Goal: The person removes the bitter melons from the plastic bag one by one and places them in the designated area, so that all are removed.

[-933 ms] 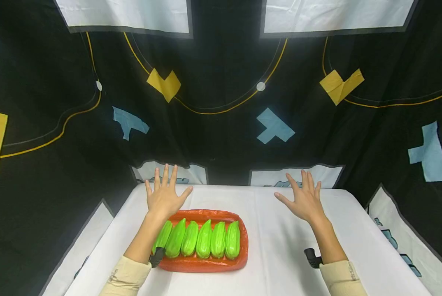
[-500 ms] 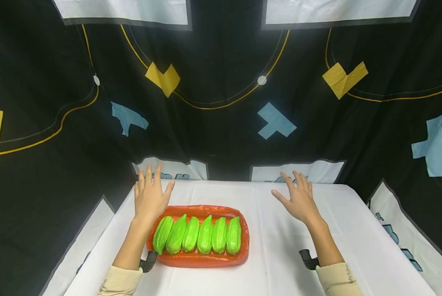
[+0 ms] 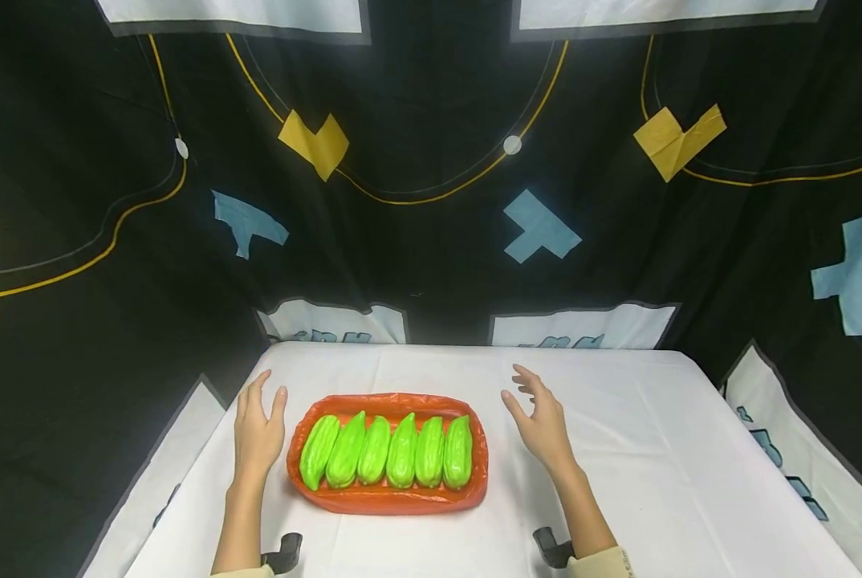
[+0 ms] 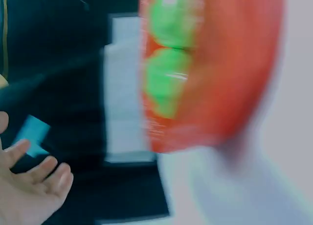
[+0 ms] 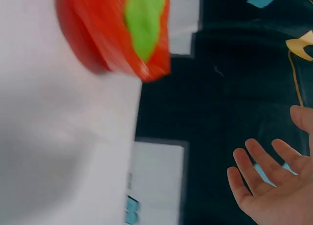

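Observation:
An orange-red oval tray (image 3: 388, 504) sits on the white-covered table in the head view. Several bright green ridged vegetables (image 3: 401, 451), shaped like short gourds, lie side by side in it. My left hand (image 3: 258, 437) hovers off the tray's left end, palm turned inward, holding nothing. Off the right end my right hand (image 3: 544, 425) is raised, its fingers loosely bent and bare. Both wrist views show the tray blurred, with a few of the green vegetables (image 4: 167, 80) at its near end. Relaxed fingers (image 5: 259, 171) spread in the right wrist view.
White cloth (image 3: 662, 466) covers the table around the tray. Behind it hangs a black curtain (image 3: 431, 265) with yellow and blue patches and white panels. A black strap mount (image 3: 284, 554) sits on the left wrist, another mount (image 3: 552, 547) on the right.
Both hands have come down and nearer to my body, turning from palms down to palms facing inward. The left shifted left past the tray's end; the right came in toward the tray.

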A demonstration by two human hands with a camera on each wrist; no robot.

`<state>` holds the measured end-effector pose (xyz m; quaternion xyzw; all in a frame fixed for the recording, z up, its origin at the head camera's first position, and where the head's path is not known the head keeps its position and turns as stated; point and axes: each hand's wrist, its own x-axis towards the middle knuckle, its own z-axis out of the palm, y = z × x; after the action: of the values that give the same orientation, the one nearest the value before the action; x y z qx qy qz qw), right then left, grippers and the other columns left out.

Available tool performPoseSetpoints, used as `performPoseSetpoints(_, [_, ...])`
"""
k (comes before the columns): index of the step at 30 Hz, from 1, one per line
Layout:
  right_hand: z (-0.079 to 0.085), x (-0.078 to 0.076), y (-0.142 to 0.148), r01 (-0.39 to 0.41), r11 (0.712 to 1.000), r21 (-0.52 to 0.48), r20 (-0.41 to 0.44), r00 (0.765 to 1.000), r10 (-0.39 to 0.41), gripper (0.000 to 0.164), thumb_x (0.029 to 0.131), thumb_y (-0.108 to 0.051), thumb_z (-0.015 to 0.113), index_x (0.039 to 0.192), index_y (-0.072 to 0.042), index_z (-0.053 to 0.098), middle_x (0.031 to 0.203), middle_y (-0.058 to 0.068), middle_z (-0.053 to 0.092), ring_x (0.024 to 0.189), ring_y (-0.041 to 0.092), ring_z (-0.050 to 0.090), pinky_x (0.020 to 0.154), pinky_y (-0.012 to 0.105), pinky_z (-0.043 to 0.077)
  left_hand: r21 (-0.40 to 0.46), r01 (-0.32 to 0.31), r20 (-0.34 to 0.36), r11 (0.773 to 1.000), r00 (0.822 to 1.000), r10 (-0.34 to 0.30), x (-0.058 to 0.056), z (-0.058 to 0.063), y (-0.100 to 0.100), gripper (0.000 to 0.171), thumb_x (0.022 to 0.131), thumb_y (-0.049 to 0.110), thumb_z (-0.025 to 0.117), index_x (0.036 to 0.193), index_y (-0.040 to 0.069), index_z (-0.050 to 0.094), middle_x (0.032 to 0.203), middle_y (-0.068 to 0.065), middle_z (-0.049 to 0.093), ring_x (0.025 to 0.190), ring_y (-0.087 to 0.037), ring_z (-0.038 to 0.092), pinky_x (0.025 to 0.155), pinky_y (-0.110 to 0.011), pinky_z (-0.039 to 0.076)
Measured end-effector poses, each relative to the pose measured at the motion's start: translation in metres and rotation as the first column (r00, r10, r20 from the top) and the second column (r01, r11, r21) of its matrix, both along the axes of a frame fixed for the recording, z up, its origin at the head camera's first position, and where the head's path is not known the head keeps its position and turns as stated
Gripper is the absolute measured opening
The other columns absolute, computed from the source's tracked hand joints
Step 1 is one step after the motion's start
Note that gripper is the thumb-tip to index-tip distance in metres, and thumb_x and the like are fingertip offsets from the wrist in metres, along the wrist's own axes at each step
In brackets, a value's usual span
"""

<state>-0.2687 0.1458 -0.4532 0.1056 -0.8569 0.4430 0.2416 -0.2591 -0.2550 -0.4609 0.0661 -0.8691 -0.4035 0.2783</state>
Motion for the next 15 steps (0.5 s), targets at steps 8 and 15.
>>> performPoseSetpoints(8, [-0.039, 0.007, -0.022, -0.037, 0.985, -0.169, 0.152, 0.986, 0.063, 0.046, 0.090, -0.028, 0.060, 0.131, -0.012, 0.048, 0.117, 0.010, 0.061, 0.109, 0.031, 0.055, 0.089, 0.049, 0.045, 0.214, 0.146, 0.065, 0.966, 0.985, -0.163, -0.001, -0.051, -0.009, 0.048, 0.099, 0.030, 0.042, 0.143, 0.012, 0.033, 0.144, -0.020, 0.030, 0.128, -0.042, 0.031, 0.101, -0.058, 0.029])
performPoseSetpoints(15, [-0.067, 0.010, -0.030, -0.066, 0.955, -0.289, 0.249, 0.958, 0.141, 0.041, 0.092, -0.025, 0.059, 0.130, -0.014, 0.050, 0.121, 0.009, 0.059, 0.113, 0.032, 0.052, 0.090, 0.047, 0.045, 0.330, 0.207, 0.131, 0.921, 0.956, -0.262, 0.000, -0.069, -0.008, 0.050, 0.099, 0.035, 0.040, 0.145, 0.018, 0.029, 0.150, -0.014, 0.022, 0.133, -0.040, 0.022, 0.105, -0.056, 0.022])
